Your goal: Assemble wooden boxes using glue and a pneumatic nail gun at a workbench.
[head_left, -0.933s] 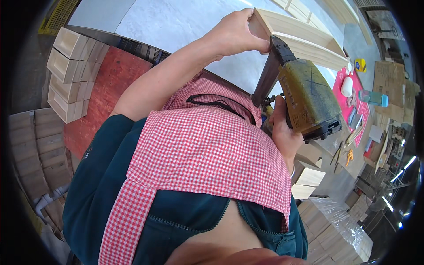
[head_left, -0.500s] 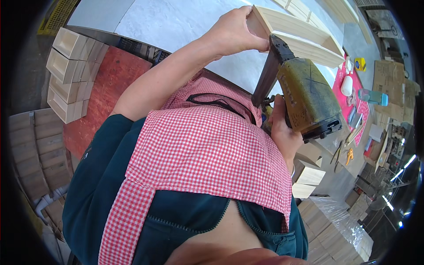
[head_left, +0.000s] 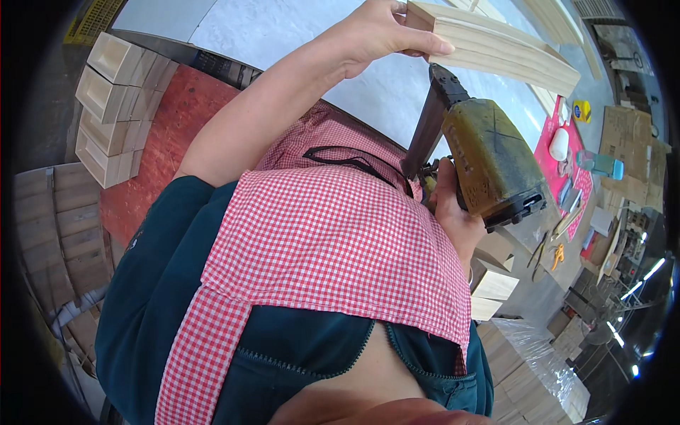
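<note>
My left hand (head_left: 389, 32) grips one end of a long, narrow box of pale wood (head_left: 506, 55), thumb on its near side. That long side faces me, and the tilt hides most of the inside. Closed around the handle of a worn yellow-brown nail gun (head_left: 496, 152) is my right hand (head_left: 453, 209), partly behind the tool's body. The gun's dark nose (head_left: 443, 78) points up at the box's lower corner near my left thumb; I cannot tell whether they touch.
Pale worktop (head_left: 262, 32) lies beneath the box. Small wooden boxes (head_left: 106, 95) are stacked on a red board (head_left: 188, 113) at left. To the right are a white bottle (head_left: 559, 144), a turquoise-capped container (head_left: 601, 164), orange-handled tool (head_left: 558, 255) and cardboard (head_left: 627, 138).
My left hand has raised the wooden box slightly and turned it, so its long outer side faces me instead of its open inside. The nail gun has barely moved.
</note>
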The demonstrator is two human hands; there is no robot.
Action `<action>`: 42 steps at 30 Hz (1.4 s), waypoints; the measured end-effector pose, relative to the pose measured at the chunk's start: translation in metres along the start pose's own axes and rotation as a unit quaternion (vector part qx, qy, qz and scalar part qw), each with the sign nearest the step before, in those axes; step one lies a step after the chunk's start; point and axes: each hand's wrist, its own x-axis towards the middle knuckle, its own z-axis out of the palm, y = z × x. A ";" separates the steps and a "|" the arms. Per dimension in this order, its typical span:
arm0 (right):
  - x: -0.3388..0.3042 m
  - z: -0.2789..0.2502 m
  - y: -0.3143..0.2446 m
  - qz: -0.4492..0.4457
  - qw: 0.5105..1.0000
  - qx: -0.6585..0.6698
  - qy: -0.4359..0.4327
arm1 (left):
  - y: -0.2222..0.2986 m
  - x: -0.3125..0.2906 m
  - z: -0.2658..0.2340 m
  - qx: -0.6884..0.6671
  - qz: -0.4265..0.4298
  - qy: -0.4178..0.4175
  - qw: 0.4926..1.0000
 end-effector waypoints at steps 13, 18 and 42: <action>0.000 -0.001 -0.007 0.047 0.999 0.007 -0.002 | -0.001 -0.010 0.005 0.030 0.015 0.028 0.999; 0.002 -0.001 -0.013 0.065 0.998 0.014 0.000 | 0.002 -0.016 0.006 0.051 0.024 0.045 0.997; 0.149 -0.184 0.149 0.127 0.839 -0.488 0.203 | -0.030 0.025 -0.118 0.267 0.019 -0.108 0.957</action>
